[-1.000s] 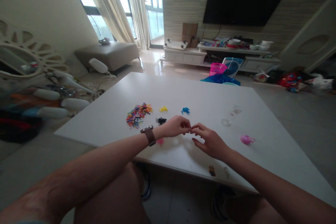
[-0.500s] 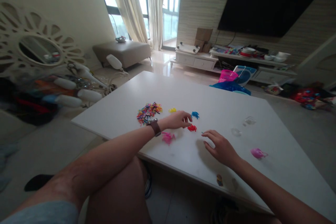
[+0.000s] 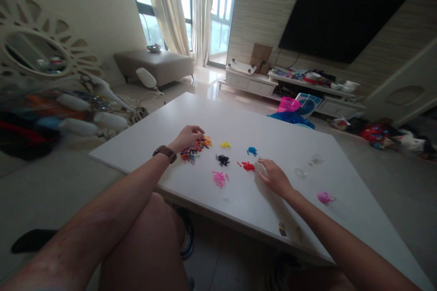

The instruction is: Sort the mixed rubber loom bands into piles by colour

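My left hand (image 3: 190, 137), with a brown watch on its wrist, reaches over the far side of a mixed heap of small coloured bands (image 3: 193, 152). Its fingers are bent and slightly apart, with nothing visible in them. Right of the heap lie small single-colour piles: yellow bands (image 3: 225, 145), black bands (image 3: 222, 160), pink bands (image 3: 219, 179), red bands (image 3: 248, 166) and blue bands (image 3: 251, 151). Just right of the red pile is my right hand (image 3: 274, 177). Its thumb and forefinger are apart, and no band shows clearly between them.
On the white table (image 3: 218, 116), a pink cup-like object (image 3: 325, 198) and clear plastic pieces (image 3: 300, 173) lie at the right. A small yellow-and-blue figure (image 3: 282, 229) rests near the front edge. Lamp arms with white shades (image 3: 111, 121) stand beyond the left edge.
My left hand has moved left from near the red and blue piles to the mixed heap, uncovering the black pile. My right hand has come slightly closer to the red pile.
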The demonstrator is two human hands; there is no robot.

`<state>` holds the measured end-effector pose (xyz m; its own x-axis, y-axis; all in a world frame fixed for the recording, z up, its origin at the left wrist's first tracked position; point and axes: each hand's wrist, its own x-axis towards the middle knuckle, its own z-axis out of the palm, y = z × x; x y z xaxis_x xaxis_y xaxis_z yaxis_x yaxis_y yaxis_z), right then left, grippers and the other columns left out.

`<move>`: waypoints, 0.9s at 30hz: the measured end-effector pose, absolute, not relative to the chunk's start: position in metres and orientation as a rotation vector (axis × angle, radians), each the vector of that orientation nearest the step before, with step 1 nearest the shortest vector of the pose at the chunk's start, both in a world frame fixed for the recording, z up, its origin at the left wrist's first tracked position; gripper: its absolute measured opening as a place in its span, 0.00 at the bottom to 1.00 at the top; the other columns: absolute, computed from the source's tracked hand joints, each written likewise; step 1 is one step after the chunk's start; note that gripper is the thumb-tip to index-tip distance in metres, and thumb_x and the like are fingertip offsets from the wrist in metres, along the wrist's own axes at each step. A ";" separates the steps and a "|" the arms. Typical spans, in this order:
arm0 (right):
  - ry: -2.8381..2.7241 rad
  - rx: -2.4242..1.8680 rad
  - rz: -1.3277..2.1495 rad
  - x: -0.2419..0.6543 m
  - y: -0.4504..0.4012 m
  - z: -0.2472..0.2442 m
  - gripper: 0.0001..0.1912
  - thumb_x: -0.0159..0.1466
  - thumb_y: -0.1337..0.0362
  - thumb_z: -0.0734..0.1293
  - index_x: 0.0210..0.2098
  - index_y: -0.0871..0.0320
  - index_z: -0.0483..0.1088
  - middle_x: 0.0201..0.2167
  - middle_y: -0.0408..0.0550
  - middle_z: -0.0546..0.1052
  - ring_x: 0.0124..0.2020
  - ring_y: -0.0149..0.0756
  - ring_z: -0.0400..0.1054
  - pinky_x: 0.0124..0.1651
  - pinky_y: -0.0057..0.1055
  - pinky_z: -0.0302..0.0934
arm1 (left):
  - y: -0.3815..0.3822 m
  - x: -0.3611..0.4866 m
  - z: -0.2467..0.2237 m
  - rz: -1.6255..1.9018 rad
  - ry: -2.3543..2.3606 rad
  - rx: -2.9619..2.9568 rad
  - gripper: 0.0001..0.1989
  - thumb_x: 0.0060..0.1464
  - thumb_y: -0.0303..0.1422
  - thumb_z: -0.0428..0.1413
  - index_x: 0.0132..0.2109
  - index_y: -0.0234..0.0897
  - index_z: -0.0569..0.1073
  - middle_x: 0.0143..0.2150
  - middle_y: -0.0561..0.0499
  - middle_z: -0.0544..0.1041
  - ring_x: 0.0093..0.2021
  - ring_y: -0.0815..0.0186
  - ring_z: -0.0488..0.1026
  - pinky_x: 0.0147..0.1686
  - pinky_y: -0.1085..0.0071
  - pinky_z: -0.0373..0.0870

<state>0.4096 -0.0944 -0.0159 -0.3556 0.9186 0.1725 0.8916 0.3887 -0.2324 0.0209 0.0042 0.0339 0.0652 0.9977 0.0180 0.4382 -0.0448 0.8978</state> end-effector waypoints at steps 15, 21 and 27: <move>-2.378 -1.718 0.079 0.393 -0.038 -0.014 0.13 0.67 0.64 0.61 0.47 0.61 0.72 0.54 0.59 0.73 0.58 0.45 0.63 0.60 0.40 0.59 | 0.008 -0.039 -0.002 0.856 1.797 1.451 0.09 0.38 0.29 0.62 0.32 0.33 0.80 0.27 0.48 0.79 0.31 0.63 0.75 0.29 0.73 0.66; -2.398 -1.669 0.091 0.406 -0.065 0.006 0.16 0.69 0.60 0.59 0.51 0.61 0.71 0.50 0.57 0.75 0.55 0.46 0.65 0.58 0.42 0.61 | 0.009 -0.030 -0.003 0.751 1.789 1.580 0.09 0.35 0.30 0.64 0.29 0.35 0.81 0.26 0.48 0.79 0.31 0.63 0.74 0.28 0.73 0.64; -2.426 -1.516 0.137 0.428 -0.122 0.033 0.13 0.68 0.59 0.61 0.45 0.55 0.74 0.48 0.54 0.75 0.53 0.47 0.66 0.55 0.46 0.63 | 0.011 -0.020 -0.009 0.709 1.840 1.589 0.09 0.32 0.27 0.63 0.28 0.34 0.81 0.25 0.50 0.78 0.28 0.65 0.72 0.25 0.75 0.63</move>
<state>0.4284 -0.1224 0.0330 -0.4120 0.8926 0.1830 0.8663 0.4460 -0.2248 -0.0200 0.0109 -0.0088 -0.1039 0.9900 -0.0959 0.6697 0.1409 0.7292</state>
